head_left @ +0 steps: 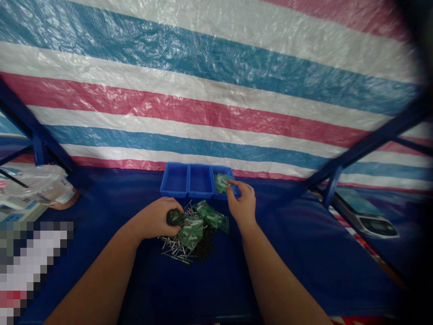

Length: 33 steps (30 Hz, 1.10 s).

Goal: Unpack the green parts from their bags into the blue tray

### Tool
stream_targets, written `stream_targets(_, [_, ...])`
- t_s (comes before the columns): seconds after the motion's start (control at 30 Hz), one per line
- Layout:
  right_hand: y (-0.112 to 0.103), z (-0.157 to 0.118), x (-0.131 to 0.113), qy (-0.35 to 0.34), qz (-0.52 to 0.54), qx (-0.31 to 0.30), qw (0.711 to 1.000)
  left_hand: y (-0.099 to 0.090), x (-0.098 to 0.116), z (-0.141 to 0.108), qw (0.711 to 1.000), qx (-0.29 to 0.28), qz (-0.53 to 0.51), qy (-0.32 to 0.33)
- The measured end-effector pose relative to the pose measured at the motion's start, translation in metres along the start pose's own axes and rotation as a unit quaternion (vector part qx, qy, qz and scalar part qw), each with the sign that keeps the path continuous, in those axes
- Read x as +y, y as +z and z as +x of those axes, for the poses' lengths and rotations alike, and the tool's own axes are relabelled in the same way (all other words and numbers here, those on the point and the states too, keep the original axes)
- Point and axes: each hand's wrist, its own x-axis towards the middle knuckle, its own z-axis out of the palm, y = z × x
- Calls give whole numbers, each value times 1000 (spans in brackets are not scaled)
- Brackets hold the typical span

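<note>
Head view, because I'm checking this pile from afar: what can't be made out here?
Dark clump: partly hidden by the left hand, so its kind is unclear.
Green packet in the rightmost blue bin: partly hidden by the right hand.
Metal pins: too small and overlapping to count.
Left edge: a pixelated patch hides what lies there.

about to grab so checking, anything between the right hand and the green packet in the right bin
Nothing visible stands in the way: the fingers of the right hand already reach over the front rim of the blue bin, right beside the green plastic packet.
</note>
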Motion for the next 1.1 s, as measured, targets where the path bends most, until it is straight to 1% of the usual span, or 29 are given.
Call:
stream_targets(0.13, [3, -1, 3, 2, -37, -20, 999, 1, -4, 1, 1000, 2, -2, -22])
stream_targets(0.23, [3, -2, 2, -2, -63, -11, 998, 0, -4, 2, 1000, 16, -2, -6])
stream_targets(0.3, [3, -3, 0, -17, -64, -25, 997, -1, -2, 3, 999, 37, 0, 7])
stream_targets(0.4, [5, -5, -2, -14, -63, -74, 995, -5, 2, 5, 996, 87, 6, 10])
stream_targets(0.5, [8, -7, -3, 3, -66, -104, 992, -6, 3, 7, 987, 158, -13, 6])
stream_targets(0.6, [6, -6, -8, -21, -45, -86, 995, -3, 2, 9, 969, 230, -83, -23])
stream_targets(0.67, [-1, -5, -17, -68, 0, -74, 995, 3, 1, 12, 952, 252, -168, -54])
stream_targets(0.7, [-5, -5, -23, -98, 34, -82, 991, 6, 0, 14, 941, 252, -215, -70])
stream_targets(0.73, [-10, -5, -30, -128, 74, -106, 983, 9, 0, 15, 930, 246, -258, -84])
stream_targets(0.8, [-18, -9, -45, -181, 148, -180, 955, 15, 0, 18, 914, 226, -320, -103])
stream_targets(0.87, [-22, -14, -58, -218, 198, -244, 924, 18, 3, 19, 909, 204, -348, -105])
stream_targets(0.93, [-22, -19, -68, -234, 229, -285, 901, 20, 7, 19, 910, 182, -360, -93])
stream_targets(1.0, [-19, -22, -72, -233, 250, -303, 890, 19, 11, 18, 914, 161, -365, -77])
stream_targets(1.03, [-18, -23, -71, -229, 256, -302, 890, 19, 13, 18, 915, 153, -367, -71])
stream_targets(1.1, [-16, -22, -67, -214, 256, -278, 901, 17, 14, 17, 913, 151, -372, -68])
